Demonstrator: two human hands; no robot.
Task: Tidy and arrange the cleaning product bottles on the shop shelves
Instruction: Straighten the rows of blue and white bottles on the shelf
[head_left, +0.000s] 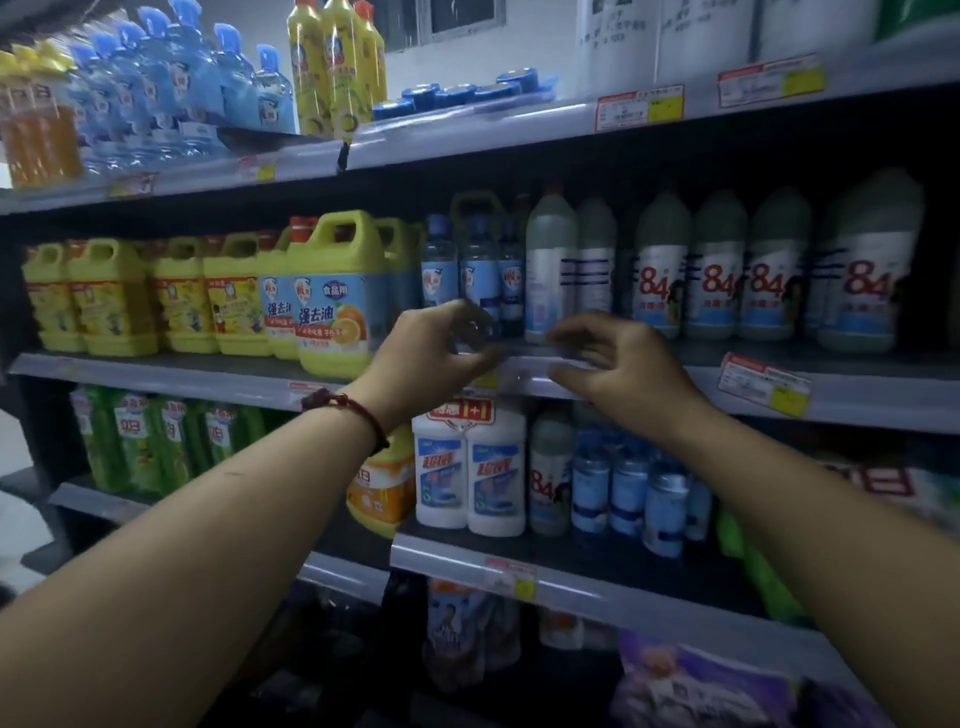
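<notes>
Your forearms (182, 545) reach to the middle shelf (883, 400) | left hand (431, 358) curled at the small blue bottles (480, 270), grip too blurry to call | right hand (618, 358) loose, holding nothing | step: looks like straightening that row | next: firm hold, nudge them flush beside the yellow jug (337, 296)

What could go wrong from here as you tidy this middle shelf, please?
1. The yellow jug stands at the shelf lip beside the left hand; a bump might tip it off.
2. The slim blue bottles crowd together near the right hand; a nudge could topple several.
</notes>
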